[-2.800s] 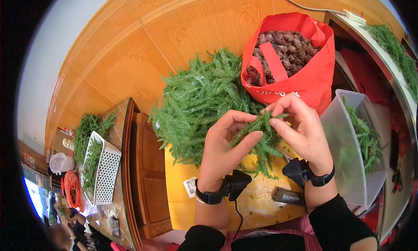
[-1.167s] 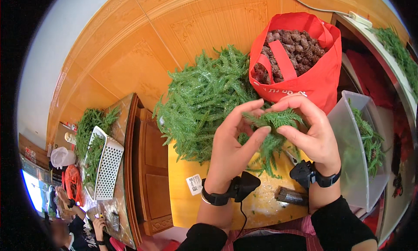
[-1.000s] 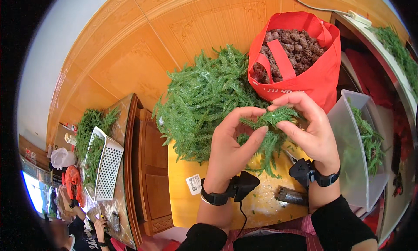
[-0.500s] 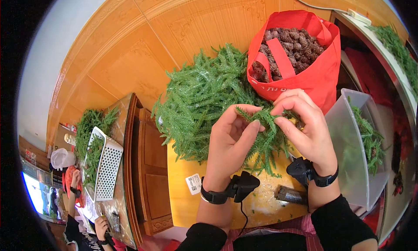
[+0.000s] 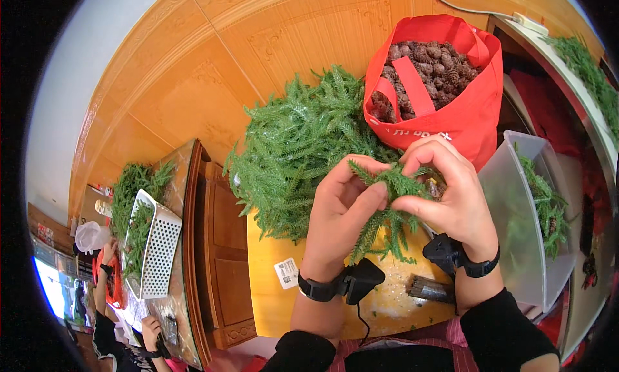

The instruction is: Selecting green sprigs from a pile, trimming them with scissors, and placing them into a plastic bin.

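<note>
A green artificial pine sprig [image 5: 387,233] is held up over the yellow table [image 5: 277,311], its tips hanging down. My left hand [image 5: 338,211] pinches it between thumb and fingers. Curled around its right side, my right hand [image 5: 454,194] grips the upper needles with thumb and forefinger. Just behind my hands lies a big heap of the same green sprigs [image 5: 296,152]. A red bag [image 5: 451,123] full of brown pine cones [image 5: 435,69] stands beyond my right hand. Something small and partly hidden shows between the sprig and my right palm.
On the table lie a white label [image 5: 286,273] and a bundle of dark sticks [image 5: 431,288]. A clear plastic bin [image 5: 516,230] with greenery stands at right. At far left, another person's hand [image 5: 151,330] is near a white perforated basket [image 5: 161,249] on a side table.
My right hand's thumb has come in lower against the sprig, and the fingers have curled more. The sprig has shifted slightly left. The other person's raised hand at far left has moved a little.
</note>
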A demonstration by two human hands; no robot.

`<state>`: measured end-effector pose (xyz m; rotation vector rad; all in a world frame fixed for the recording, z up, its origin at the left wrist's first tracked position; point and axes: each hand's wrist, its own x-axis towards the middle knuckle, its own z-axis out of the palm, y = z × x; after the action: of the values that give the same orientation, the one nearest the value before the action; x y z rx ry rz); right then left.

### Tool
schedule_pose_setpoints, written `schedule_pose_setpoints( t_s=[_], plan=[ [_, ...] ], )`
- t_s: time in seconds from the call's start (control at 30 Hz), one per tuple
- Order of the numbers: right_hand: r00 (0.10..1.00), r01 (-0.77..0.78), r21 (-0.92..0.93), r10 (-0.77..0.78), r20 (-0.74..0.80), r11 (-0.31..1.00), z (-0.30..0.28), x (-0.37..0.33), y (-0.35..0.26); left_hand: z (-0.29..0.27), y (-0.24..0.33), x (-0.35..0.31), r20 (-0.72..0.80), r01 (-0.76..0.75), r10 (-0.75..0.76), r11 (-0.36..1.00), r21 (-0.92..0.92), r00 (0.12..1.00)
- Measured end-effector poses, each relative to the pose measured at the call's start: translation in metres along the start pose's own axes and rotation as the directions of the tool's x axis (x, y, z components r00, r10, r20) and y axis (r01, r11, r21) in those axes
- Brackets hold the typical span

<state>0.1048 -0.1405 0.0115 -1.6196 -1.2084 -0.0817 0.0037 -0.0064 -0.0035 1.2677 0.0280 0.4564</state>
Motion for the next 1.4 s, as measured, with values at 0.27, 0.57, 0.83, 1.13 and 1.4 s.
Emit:
schedule_pose_setpoints(
  t_s=[0.27,0.57,0.83,1.13,1.4],
  plan=[
    [0.982,-0.184,0.143,0.188,-0.017,0.972,-0.001,-0.004,-0.001,0.000,-0.006,0.002,0.083,-0.160,0.147,0.968,0.191,0.986],
    [0.965,-0.224,0.394,0.258,-0.037,0.892,-0.001,-0.007,0.000,-0.002,-0.002,0.007,0.329,-0.532,0.459,0.436,0.726,0.825],
    [0.946,-0.288,0.468,0.324,0.004,0.835,-0.002,-0.008,-0.003,-0.001,-0.005,0.008,0.347,-0.580,0.547,0.337,0.742,0.762],
    [0.965,-0.233,0.443,0.263,-0.006,0.866,-0.005,-0.006,-0.003,-0.002,-0.009,0.007,0.353,-0.608,0.576,0.338,0.718,0.737],
    [0.970,-0.221,0.408,0.242,0.000,0.886,-0.005,-0.005,-0.001,-0.006,-0.013,0.006,0.249,-0.554,0.535,0.541,0.633,0.807]
  ],
)
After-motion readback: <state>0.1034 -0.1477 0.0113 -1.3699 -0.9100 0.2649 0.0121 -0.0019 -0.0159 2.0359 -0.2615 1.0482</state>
